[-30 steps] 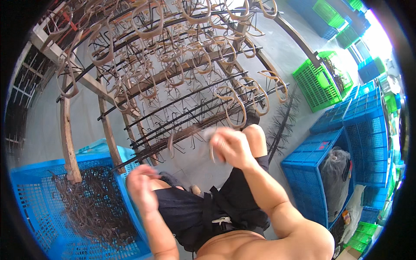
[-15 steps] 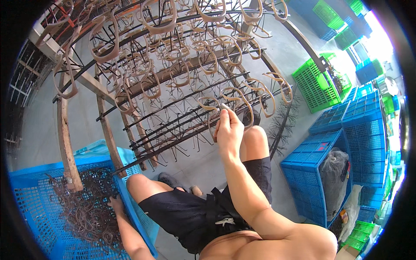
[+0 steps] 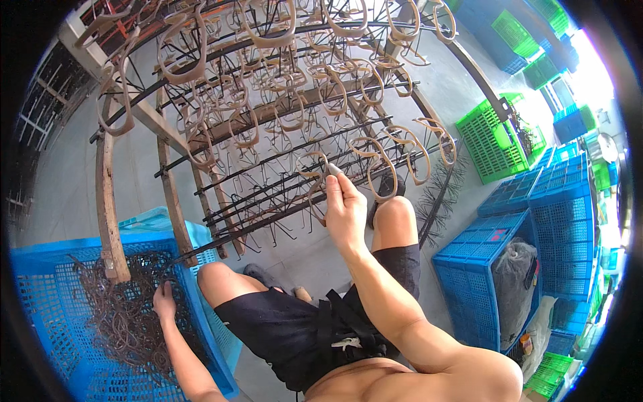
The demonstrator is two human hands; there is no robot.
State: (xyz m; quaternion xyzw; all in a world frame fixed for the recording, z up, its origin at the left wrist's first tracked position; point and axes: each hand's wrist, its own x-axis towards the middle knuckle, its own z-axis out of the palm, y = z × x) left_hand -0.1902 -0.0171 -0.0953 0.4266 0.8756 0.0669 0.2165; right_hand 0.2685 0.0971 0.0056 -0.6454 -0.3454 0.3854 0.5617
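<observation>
My right hand [image 3: 345, 213] is raised at the near edge of a rack. Its thumb and fingers are pinched on a curved beige loop [image 3: 312, 161] that hangs beside the rack's lowest bars. A grey tip, perhaps a finger cover, shows at the fingertips. Next to it, more beige loops [image 3: 380, 175] hang from hooks. Low on the left, my left hand [image 3: 163, 303] is over a tangle of thin dark curved strips [image 3: 130, 328] in a blue crate [image 3: 50, 321]. Its fingers look drawn together, but what they hold, if anything, cannot be made out.
Wooden posts [image 3: 107, 201] and black hooked bars [image 3: 268, 221] make up the rack before me. One post stands into the blue crate. Blue baskets [image 3: 469, 268] and a green crate [image 3: 479, 137] stand at the right. A spiky black rod [image 3: 435, 208] leans near my right knee.
My left hand has risen a little and shifted left over the dark strips. My right hand still grips the loop and has turned slightly. The view has shifted a little.
</observation>
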